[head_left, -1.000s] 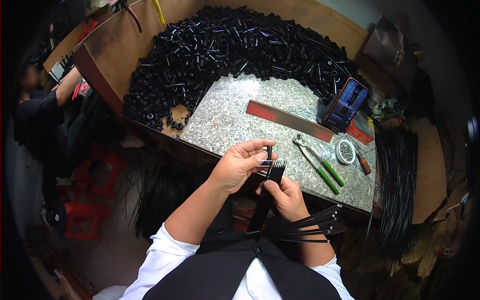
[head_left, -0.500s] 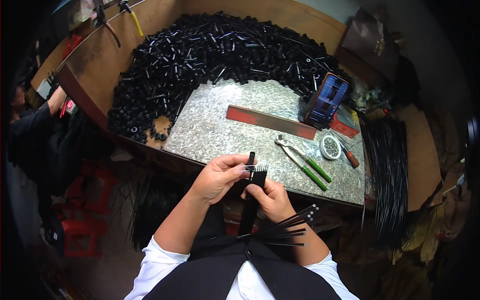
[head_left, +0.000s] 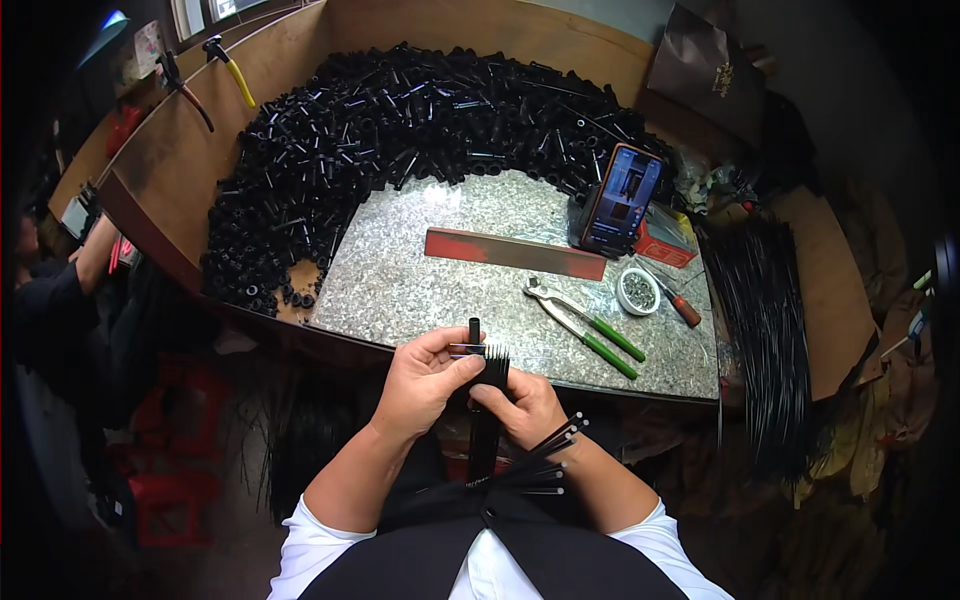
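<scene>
My left hand [head_left: 420, 382] pinches a short black tube [head_left: 474, 332], which stands upright above its fingertips. Thin pale wires cross beside the tube, too fine to make out fully. Right against it, my right hand [head_left: 527, 408] grips a flat row of thin black strips [head_left: 494, 369] with pale tips at the top edge. The row's lower part runs down toward my lap between both hands. Several black rods with light ends [head_left: 548, 466] fan out across my right forearm. My fingers partly hide where the tube and the row meet.
Beyond my hands, a speckled worktop [head_left: 385, 265] holds a red-and-grey bar [head_left: 515, 252], green-handled pliers [head_left: 590, 325], a white cup of small metal bits [head_left: 638, 291], a screwdriver [head_left: 685, 308] and a propped phone [head_left: 622, 200]. Black parts [head_left: 400, 130] heap behind. A co-worker's arm [head_left: 95, 250] shows at left.
The worktop and its things have shifted left and slightly down in view. Both hands sit a little lower and further left, keeping hold of the tube and strips.
</scene>
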